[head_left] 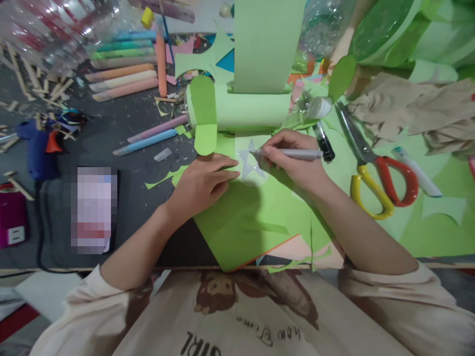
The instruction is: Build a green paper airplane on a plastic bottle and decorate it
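Observation:
In my right hand [291, 153] is a grey marker [302, 154], pinched with its tip on a grey-blue star [249, 165]. The star lies on a pale paper piece with a rounded lower end. Fingertips of my left hand [208, 180], stretched out flat, rest at that piece's left edge. Green sheets [237, 222] lie beneath. Just beyond the hands is a bottle wrapped in light green paper [252, 110], with rounded green strips at its left end and a pale green sheet [267, 44] rising behind it.
Red-and-yellow scissors [365, 151], a black marker cap [324, 143] and crumpled brown paper [401, 109] are at right. At left are a phone [94, 210], a blue glue gun [37, 148], coloured pens [124, 84] and wooden sticks [44, 84]. Plastic bottles [67, 29] stand behind.

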Demonstrator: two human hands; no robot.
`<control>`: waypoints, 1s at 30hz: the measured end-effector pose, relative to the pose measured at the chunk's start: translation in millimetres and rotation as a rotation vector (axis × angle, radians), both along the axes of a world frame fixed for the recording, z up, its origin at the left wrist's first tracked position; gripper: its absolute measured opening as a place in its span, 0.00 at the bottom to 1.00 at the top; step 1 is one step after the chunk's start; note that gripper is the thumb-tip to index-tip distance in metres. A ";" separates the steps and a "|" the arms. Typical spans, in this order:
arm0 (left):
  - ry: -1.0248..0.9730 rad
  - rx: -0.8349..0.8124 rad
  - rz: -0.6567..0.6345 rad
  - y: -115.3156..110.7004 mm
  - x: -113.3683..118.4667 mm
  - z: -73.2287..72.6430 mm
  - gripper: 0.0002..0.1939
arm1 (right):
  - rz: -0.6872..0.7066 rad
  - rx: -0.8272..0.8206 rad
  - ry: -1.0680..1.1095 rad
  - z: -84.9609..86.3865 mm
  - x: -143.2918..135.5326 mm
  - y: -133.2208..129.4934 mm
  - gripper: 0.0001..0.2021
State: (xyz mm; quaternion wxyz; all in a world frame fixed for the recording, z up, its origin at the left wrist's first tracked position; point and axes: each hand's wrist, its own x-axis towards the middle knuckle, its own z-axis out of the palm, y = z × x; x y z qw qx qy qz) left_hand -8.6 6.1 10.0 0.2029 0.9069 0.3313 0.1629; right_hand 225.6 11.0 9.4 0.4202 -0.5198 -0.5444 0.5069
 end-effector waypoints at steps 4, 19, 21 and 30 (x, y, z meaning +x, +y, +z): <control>-0.006 0.005 0.001 0.1 0.2 0.6 0.18 | -0.003 -0.003 -0.034 3.2 -1.9 0.3 0.05; -0.008 -0.046 0.008 0.4 0.6 0.6 0.17 | -0.039 -0.008 -0.048 0.4 -1.7 -1.1 0.07; -0.007 -0.069 0.015 0.3 0.6 0.9 0.17 | -0.039 -0.008 -0.058 0.5 -2.3 -1.3 0.07; -0.001 -0.052 0.008 1.0 0.3 1.0 0.17 | -0.062 0.015 -0.051 1.3 -1.8 -0.7 0.08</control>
